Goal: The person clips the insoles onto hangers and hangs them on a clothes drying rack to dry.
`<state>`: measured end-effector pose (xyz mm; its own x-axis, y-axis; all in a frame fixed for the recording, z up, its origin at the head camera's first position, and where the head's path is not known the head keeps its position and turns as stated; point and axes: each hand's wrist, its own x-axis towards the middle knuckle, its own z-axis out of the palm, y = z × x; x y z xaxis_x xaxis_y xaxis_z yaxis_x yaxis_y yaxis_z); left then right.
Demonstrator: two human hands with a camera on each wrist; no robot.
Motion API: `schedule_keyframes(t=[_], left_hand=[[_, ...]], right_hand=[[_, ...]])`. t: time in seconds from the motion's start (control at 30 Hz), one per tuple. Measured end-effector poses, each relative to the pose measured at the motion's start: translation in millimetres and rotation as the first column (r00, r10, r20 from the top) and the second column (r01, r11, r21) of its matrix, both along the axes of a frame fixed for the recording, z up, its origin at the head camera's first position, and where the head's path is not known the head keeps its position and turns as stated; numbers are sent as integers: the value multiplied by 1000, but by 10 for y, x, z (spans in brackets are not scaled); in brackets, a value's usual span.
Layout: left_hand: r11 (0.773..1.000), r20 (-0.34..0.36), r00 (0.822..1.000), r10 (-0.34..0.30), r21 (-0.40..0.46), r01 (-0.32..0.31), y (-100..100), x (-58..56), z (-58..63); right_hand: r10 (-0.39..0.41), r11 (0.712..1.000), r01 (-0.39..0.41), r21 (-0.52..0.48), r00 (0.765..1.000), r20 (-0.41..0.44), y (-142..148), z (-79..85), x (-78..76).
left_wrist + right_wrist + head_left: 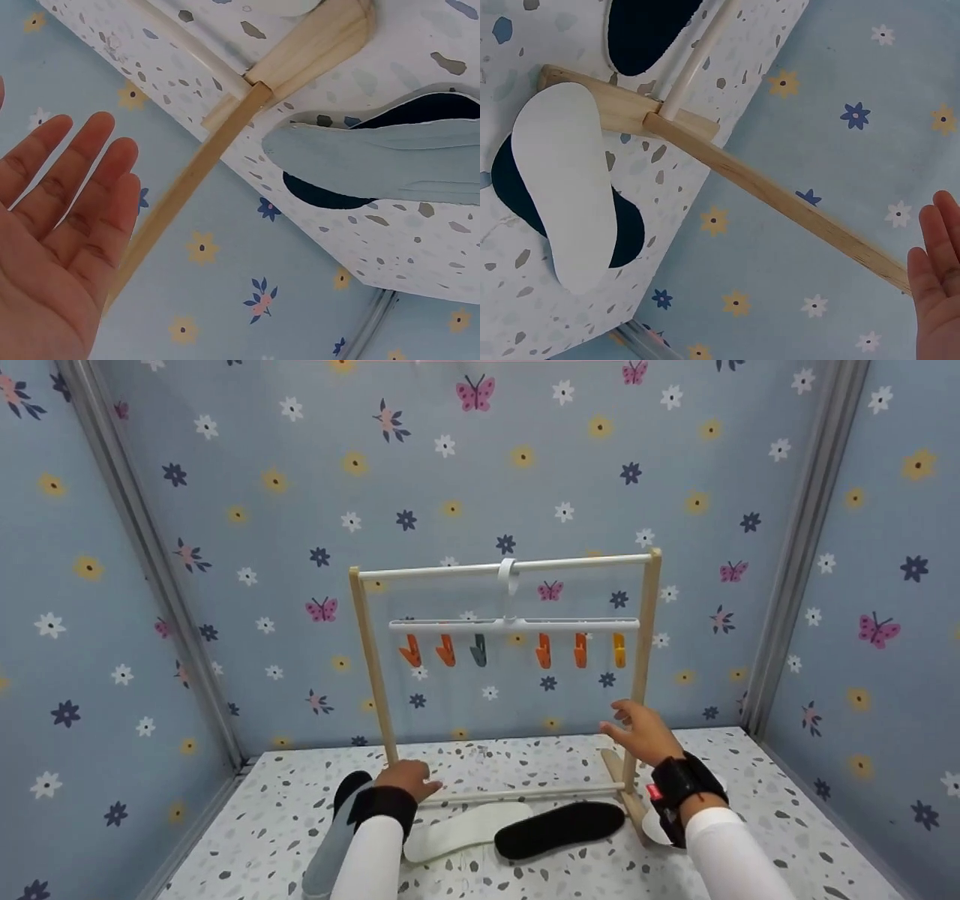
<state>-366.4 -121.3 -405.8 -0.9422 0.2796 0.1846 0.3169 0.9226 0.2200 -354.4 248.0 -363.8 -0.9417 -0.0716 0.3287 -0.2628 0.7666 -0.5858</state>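
My left hand (405, 780) is held over the left part of the table with nothing in its grip. Its fingers are loosely extended in the left wrist view. Close by lies a grey insole (337, 161) across a black insole (330, 191). My right hand (643, 733) is raised beside the rack's right post, fingers slightly bent and holding nothing. Between the hands, a white insole (457, 832) and a black insole (559, 831) lie in front of the rack. Below the right wrist, another white insole (570, 187) crosses a dark insole (630, 229).
A wooden rack (651, 622) stands on the speckled table (465, 877). From its top bar hangs a white hanger (450, 626) with several clips, mostly orange (544, 651), plus a grey clip (478, 651) and a yellow clip (619, 650). Patterned walls (480, 487) enclose the table.
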Motion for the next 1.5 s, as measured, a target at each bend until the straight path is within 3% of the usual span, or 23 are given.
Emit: schedule_keyframes(t=[0.17, 0.33, 0.67, 0.83, 1.07, 1.33, 1.5], left_hand=[[1000, 20, 1000, 25, 16, -25, -179, 53, -43], [996, 83, 994, 72, 48, -76, -397, 61, -150], [990, 142, 980, 142, -16, -141, -718, -67, -183], [987, 168, 972, 162, -24, -160, -854, -107, -208], [985, 160, 972, 172, -62, -164, -1109, -121, -230], [975, 212, 953, 216, -107, -197, -1134, -212, -471], [972, 238, 944, 228, -102, -209, -1168, -240, -540]], right_hand=[[-34, 997, 32, -66, 999, -29, 10, 36, -18], [-39, 996, 37, -82, 999, -18, 33, 127, -46], [-38, 989, 28, -144, 997, -64, 95, 376, -85], [-32, 983, 18, -183, 997, -74, 119, 412, -118], [-13, 973, -3, -230, 998, -66, 53, 461, -289], [-4, 962, -9, -273, 999, -47, 168, 518, -288], [-12, 957, -11, -291, 997, -76, 208, 559, -298]])
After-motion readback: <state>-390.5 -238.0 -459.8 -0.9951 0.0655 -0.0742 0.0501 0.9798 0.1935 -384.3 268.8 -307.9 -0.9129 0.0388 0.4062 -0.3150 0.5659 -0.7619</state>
